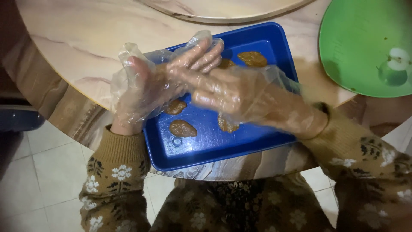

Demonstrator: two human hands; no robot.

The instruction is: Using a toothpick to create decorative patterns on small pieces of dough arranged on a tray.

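Your left hand (pixel 141 88) and right hand (pixel 240 94), both in clear plastic gloves, press flat palm to palm above the blue tray (pixel 214 141); whether anything sits between them, I cannot tell. Brown patties (pixel 183 128) lie in the tray. Tray rests on the marble desk (pixel 81 38), green plate (pixel 365 43) to its right

round marble table (pixel 77 38), pale tiled floor (pixel 47 172)

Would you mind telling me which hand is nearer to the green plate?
Right. The right hand lies over the blue tray, on the side toward the green plate; the left hand is at the tray's far left edge.
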